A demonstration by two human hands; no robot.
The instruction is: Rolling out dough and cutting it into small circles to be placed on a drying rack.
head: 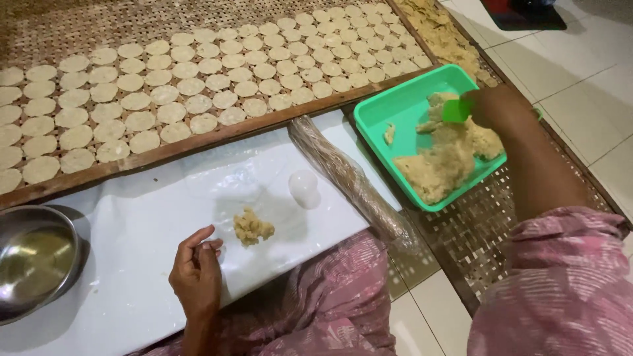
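Over the green tray (395, 109) at the right, the right hand (498, 105) is pinching a small green scraper (456, 110) against the dough mass (442, 155).
Nearer, the left hand (196, 273) is resting loosely curled, holding nothing, on the white board (132, 224), just beside a small dough lump (252, 227); a wrapped rolling pin (346, 175) is lying between board and tray.

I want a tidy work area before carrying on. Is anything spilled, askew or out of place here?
Nothing stands out. The pale round dough discs lie in even rows on the woven mat, the small dough lump sits on the white board, and the remaining dough stays inside the green plastic tray, where the right hand works.
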